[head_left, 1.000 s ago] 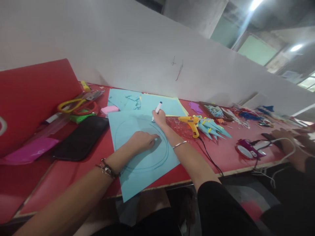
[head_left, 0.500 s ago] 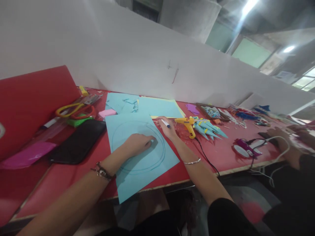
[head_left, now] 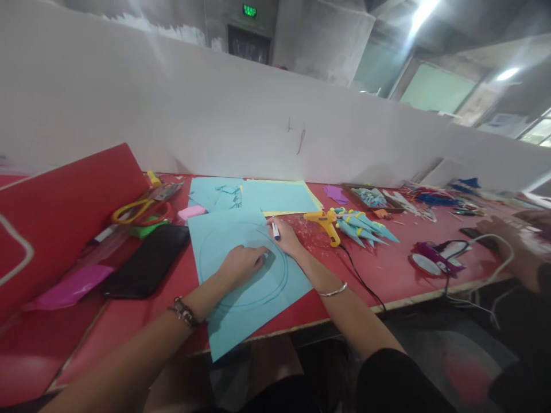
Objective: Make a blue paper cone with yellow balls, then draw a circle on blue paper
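Observation:
A light-blue sheet of paper [head_left: 241, 327] lies at the table's front edge, its near corner hanging over. Two blue rings, one inside the other, are drawn on it. My left hand [head_left: 242, 265] rests inside the rings with its fingers curled; whatever is in them is hidden. Close to the rings' upper right, my right hand [head_left: 287, 240] grips a white marker [head_left: 275, 230] with a dark blue end, over the paper's right edge. To the right of that hand lie a yellow hot glue gun [head_left: 325, 225] and a bundle of blue paper cones [head_left: 364, 226] with yellow bits.
Left of the paper are a black phone [head_left: 148, 261], scissors [head_left: 133, 212] and a pink packet [head_left: 75, 287]. More blue sheets [head_left: 279, 195] lie behind. A tray of scraps [head_left: 372, 197] and a purple device [head_left: 434, 258] are to the right, near another person's hand [head_left: 501, 235].
The view has tilted up slightly, so the table sits lower. My right hand has drawn a little closer to the left hand, and the marker now points more steeply down.

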A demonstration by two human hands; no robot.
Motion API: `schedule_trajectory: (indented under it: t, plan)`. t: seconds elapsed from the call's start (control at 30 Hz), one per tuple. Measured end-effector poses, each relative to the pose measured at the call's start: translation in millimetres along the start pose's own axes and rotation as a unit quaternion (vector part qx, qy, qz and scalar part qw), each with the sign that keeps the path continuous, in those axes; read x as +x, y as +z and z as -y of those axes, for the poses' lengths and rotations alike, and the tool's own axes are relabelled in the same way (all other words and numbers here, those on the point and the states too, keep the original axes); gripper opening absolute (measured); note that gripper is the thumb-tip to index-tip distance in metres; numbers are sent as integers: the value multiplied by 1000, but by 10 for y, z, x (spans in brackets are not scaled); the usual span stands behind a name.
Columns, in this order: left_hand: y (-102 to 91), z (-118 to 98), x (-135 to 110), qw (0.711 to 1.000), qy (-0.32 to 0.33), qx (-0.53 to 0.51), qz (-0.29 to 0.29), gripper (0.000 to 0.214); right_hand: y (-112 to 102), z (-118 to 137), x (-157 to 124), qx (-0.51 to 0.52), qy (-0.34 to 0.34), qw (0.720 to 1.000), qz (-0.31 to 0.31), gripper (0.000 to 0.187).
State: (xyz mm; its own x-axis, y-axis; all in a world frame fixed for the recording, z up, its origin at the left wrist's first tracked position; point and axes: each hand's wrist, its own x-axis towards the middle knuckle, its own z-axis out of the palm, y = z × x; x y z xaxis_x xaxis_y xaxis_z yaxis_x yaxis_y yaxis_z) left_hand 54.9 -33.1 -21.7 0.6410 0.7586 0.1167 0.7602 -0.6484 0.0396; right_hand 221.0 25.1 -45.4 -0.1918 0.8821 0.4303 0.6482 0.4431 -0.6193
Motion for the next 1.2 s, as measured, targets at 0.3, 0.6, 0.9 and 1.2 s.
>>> schedule_trajectory:
  t: [0.3, 0.6, 0.9, 1.2]
  plan:
    - [2, -11, -17, 1000, 14, -2, 15, 34, -46, 44, -18, 28, 13, 1000, 4, 17]
    - [4, -14, -48, 994, 81, -4, 68, 25, -1, 122, -116, 23, 53, 998, -4, 20]
    - [143, 60, -187, 986, 157, -27, -55, 25, -62, 221, -94, 69, 153, 984, -62, 12]
    - [87, 68, -145, 987, 149, -32, -55, 28, -124, 268, 2, 120, 174, 975, -64, 17]
